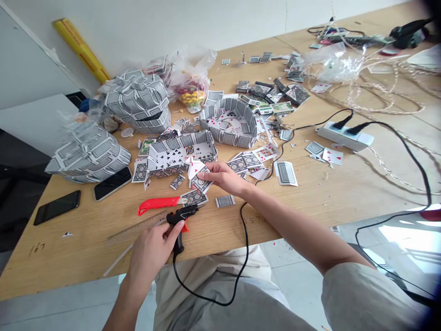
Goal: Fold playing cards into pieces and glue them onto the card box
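My left hand (153, 246) grips a black hot glue gun (182, 214) with a red trigger near the table's front edge, thumb along its body and the other fingers partly hidden. A pale glue stick (119, 259) sticks out behind it. My right hand (225, 178) pinches a playing card (201, 184) with a patterned back and a folded white part, just in front of a rectangular box built of cards (182, 154). Between the hands lie a red utility knife (158, 203), a clear ruler (136, 226) and a small card piece (225, 201).
A multi-sided card tray (229, 133) stands behind. Lidded card boxes (89, 154) and two phones (58, 207) sit at the left. On the right are a white power strip (344, 136) with black cords and loose rope (379, 108). The gun's cord (246, 243) hangs over the front edge.
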`<state>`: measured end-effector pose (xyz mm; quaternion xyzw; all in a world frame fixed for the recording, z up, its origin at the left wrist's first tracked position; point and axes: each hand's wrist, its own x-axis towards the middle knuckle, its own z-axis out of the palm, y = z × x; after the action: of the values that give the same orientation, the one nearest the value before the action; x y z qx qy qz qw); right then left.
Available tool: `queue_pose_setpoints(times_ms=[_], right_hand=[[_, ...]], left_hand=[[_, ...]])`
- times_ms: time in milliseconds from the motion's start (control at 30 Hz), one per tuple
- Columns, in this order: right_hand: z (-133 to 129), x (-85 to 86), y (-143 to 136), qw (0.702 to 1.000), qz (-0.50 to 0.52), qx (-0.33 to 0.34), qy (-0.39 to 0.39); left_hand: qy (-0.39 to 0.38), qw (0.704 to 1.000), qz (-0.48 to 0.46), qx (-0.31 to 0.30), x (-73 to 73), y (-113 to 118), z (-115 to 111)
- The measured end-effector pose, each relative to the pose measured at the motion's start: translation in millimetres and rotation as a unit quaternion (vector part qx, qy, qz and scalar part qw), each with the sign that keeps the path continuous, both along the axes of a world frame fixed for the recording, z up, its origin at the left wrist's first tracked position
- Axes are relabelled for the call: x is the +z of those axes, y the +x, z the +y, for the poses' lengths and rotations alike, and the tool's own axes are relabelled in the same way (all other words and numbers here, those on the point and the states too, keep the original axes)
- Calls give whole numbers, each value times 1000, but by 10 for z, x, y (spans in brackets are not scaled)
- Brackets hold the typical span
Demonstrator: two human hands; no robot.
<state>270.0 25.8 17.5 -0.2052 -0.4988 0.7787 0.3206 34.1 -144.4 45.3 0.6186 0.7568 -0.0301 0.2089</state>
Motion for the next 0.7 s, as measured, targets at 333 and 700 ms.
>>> queue_pose_setpoints(times_ms=[333, 700], right_hand=[[-90, 18, -40, 996, -34, 77, 14], [-124, -17, -81, 994, -45, 98, 10]], left_hand=[[281, 941, -186, 4, 219, 3, 323], [275, 902, -332, -15, 157, 108, 769]])
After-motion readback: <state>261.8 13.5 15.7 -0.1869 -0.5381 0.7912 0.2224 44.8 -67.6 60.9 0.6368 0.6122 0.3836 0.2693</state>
